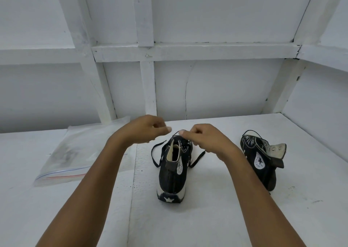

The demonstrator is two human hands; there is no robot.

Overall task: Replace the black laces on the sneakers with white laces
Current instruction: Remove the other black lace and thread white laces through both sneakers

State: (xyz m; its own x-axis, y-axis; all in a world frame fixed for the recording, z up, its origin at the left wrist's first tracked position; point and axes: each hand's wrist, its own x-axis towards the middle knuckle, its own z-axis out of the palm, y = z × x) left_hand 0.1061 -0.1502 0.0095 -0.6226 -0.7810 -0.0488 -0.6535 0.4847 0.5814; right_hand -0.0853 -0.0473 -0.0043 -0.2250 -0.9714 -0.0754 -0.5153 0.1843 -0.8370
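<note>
A black high-top sneaker [174, 169] stands upright in the middle of the white table, heel toward me. Its black lace [157, 152] hangs loose down both sides. My right hand [205, 139] hovers over the shoe's top and pinches a loop of the black lace. My left hand [148, 128] is raised just left of it, fingers curled with the thumb pointing toward the right hand; whether it holds lace I cannot tell. A second black sneaker [261, 158] lies on its side at the right, its tongue folded out.
A clear zip bag [75, 152] with red and blue seal stripes lies flat at the left of the table [188, 218]. White walls with wooden framing close in behind and on the right.
</note>
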